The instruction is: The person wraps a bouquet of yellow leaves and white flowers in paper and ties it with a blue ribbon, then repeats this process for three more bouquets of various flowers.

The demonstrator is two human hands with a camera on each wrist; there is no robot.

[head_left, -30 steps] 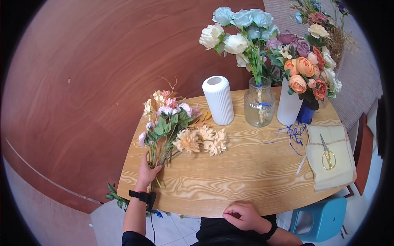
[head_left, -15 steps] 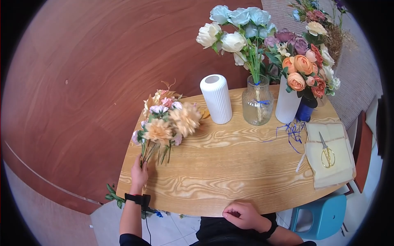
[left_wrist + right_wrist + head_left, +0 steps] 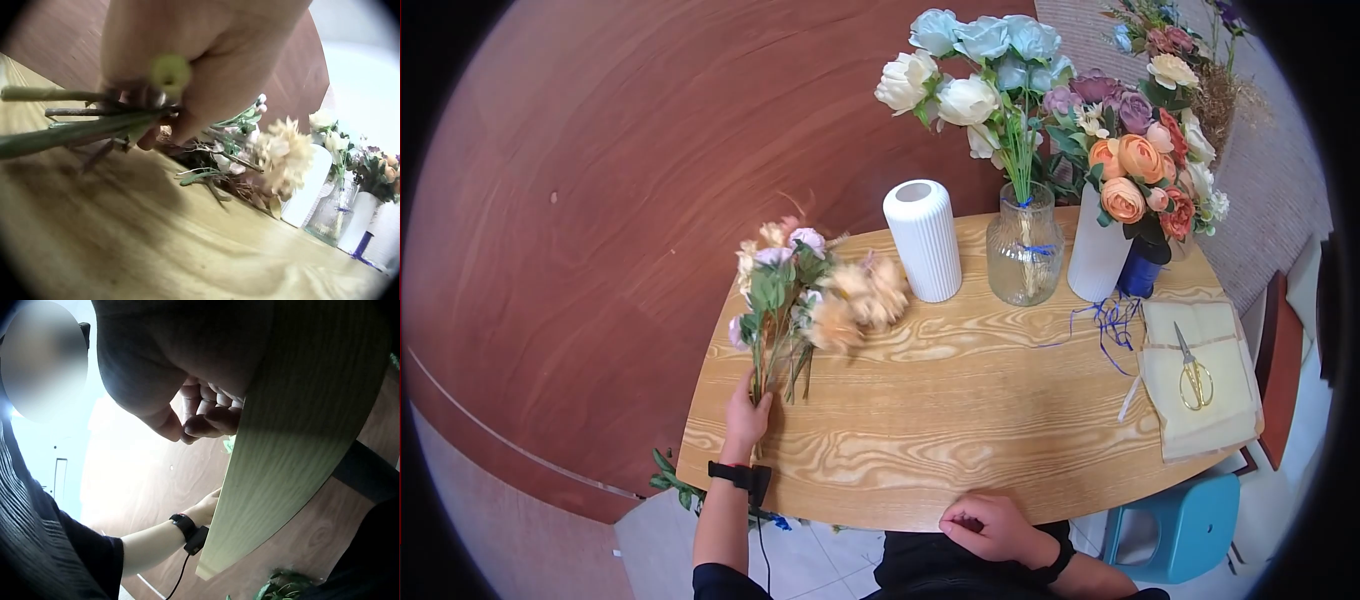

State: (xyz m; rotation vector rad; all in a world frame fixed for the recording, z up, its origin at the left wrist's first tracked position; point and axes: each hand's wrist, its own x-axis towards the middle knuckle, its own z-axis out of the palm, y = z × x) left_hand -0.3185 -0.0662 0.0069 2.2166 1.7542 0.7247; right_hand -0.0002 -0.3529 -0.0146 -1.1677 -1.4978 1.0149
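Gripped by its stems in my left hand (image 3: 746,418), a mixed bunch of flowers (image 3: 772,290) leans over the table's left side, with lilac, cream and pink blooms. Large peach blooms (image 3: 837,325), blurred, hang on its right. In the left wrist view my fingers curl round the green and brown stems (image 3: 81,128), whose cut ends point left; a peach bloom (image 3: 284,156) shows beyond. My right hand (image 3: 992,528) rests at the table's front edge, fingers loosely curled and holding nothing, as the right wrist view also shows.
A white ribbed vase (image 3: 925,245) stands upright behind. To its right are a glass vase (image 3: 1024,265) of blue and white flowers, a filled white vase (image 3: 1097,250) and a blue spool (image 3: 1142,268). Gold scissors (image 3: 1195,378) lie on pale wrapping (image 3: 1210,430) at right.
My left hand has moved a little left overall, keeping its grip on the stems. The bunch has turned; the peach blooms swung across its front, then back right. My right hand has stayed put.
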